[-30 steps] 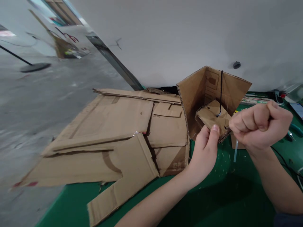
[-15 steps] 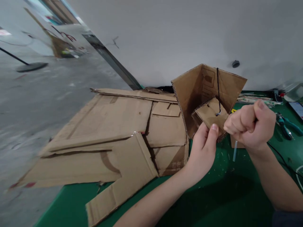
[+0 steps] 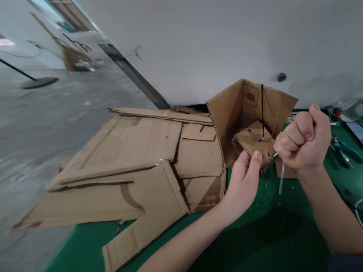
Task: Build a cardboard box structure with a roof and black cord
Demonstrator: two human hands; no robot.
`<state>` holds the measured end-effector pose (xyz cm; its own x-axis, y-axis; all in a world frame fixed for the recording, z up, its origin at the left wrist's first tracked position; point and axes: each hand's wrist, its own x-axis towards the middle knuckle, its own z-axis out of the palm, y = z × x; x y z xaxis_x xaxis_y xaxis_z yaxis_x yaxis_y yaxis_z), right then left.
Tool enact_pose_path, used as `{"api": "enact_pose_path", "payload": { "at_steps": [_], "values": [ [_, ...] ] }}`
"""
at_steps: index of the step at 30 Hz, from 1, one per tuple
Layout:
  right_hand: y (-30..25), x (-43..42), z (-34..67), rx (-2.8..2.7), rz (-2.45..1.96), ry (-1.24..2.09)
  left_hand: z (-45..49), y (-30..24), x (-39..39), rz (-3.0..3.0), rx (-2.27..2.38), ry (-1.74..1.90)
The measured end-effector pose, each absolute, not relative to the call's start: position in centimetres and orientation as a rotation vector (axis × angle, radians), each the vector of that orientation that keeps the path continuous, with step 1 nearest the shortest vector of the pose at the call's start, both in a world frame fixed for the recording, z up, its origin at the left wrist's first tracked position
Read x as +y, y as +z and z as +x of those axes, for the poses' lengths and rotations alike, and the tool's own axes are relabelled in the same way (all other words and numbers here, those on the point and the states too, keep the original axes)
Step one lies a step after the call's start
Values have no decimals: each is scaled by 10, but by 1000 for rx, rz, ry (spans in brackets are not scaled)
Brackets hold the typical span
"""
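My left hand pinches a small layered cardboard piece, its thumb on top and its fingers at the edge. A black cord runs from the top of a folded, standing cardboard panel down to a hole in that piece. My right hand is closed in a fist around a thin metal-tipped tool. Its handle is hidden in the fist. The tip is at a dark hole near the piece's right corner; how deep it sits I cannot tell.
Large flat cardboard sheets cover the left of the green table, overhanging its edge. An angled cardboard strip lies in front. Pliers, a clear glue stick and a phone are at right. A wall stands behind.
My right hand has moved slightly up and right, away from the cardboard piece, and the metal tip now shows at a hole. My left hand keeps its hold.
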<state>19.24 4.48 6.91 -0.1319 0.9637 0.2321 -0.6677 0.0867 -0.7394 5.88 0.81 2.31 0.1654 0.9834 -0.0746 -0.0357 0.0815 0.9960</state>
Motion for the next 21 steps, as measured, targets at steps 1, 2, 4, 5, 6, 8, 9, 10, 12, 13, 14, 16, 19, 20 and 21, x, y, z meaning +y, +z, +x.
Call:
{"api": "enact_pose_path", "payload": {
  "at_steps": [1, 2, 4, 5, 6, 8, 9, 10, 12, 13, 14, 16, 19, 20, 21],
  "values": [
    [69, 45, 193, -868, -424, 1497, 59, 24, 8, 1199, 1097, 1056],
    [69, 45, 194, -859, -404, 1511, 59, 25, 7, 1202, 1095, 1060],
    [69, 46, 197, -830, -377, 1540, 59, 26, 6, 1205, 1078, 1069],
    [70, 46, 198, -811, -368, 1550, 59, 26, 6, 1204, 1064, 1075],
    [70, 46, 199, -794, -358, 1556, 59, 26, 5, 1205, 1051, 1082],
    [70, 46, 201, -777, -346, 1549, 59, 25, 4, 1221, 1028, 1100],
    [70, 46, 201, -782, -344, 1539, 59, 23, 4, 1237, 1020, 1110],
    [70, 45, 201, -794, -344, 1527, 60, 22, 4, 1259, 1015, 1119],
    [70, 43, 198, -827, -358, 1504, 60, 19, 4, 1312, 1006, 1134],
    [71, 42, 197, -844, -365, 1494, 59, 18, 5, 1337, 1006, 1143],
    [71, 41, 195, -861, -374, 1488, 59, 17, 5, 1359, 1006, 1150],
    [72, 39, 192, -898, -391, 1498, 58, 16, 6, 1394, 1005, 1164],
    [73, 39, 191, -919, -397, 1561, 58, 18, 8, 1417, 1010, 1175],
    [73, 39, 191, -914, -385, 1585, 58, 19, 9, 1412, 1012, 1171],
    [73, 40, 192, -908, -369, 1602, 58, 19, 9, 1401, 1016, 1166]
  ]
}}
